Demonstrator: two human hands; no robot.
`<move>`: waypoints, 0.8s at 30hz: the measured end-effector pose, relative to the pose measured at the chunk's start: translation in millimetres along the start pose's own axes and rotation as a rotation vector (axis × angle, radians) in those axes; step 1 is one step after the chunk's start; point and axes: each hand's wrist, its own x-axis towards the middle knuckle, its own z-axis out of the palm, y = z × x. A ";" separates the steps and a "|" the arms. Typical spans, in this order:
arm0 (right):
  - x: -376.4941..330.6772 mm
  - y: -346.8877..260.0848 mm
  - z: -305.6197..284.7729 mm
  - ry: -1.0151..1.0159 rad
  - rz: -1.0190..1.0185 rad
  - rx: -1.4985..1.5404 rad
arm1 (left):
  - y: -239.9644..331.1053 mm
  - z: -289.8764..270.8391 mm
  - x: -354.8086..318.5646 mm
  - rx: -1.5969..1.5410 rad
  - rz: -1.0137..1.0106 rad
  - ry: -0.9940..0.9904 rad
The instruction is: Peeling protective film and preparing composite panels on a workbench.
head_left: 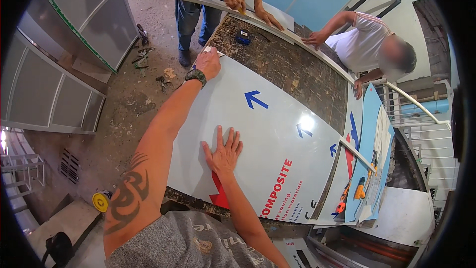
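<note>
A large pale grey panel (198,134) with blue arrows and red printing lies flat on a dark, worn worktable (297,74). My left hand (208,64), a dark band on its wrist, is closed at the panel's far left corner, fingers bent around the edge. A small white bit shows by those fingertips; I cannot tell whether it is part of the panel. My right hand (223,155) rests flat on the panel nearer to me, its fingers spread and holding nothing.
Across the table two co-workers steady a long white strip (297,38). A blue tape measure (242,36) lies near it. At right are a narrow white bar (358,155), an orange utility knife (342,199), an orange-yellow tool (360,188) and blue sheets (369,109). Framed panels (96,15) stand left.
</note>
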 end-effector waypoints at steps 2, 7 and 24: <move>-0.8 4.5 0.6 0.007 0.007 -0.009 | 16.6 -5.6 -2.3 -0.052 -0.101 -0.147; -1.7 5.6 2.4 0.017 0.003 0.001 | 24.0 -17.9 -11.6 -0.127 -0.113 -0.263; -1.4 6.6 4.2 0.010 0.003 -0.004 | 20.6 -14.9 -32.3 -0.237 0.000 -0.061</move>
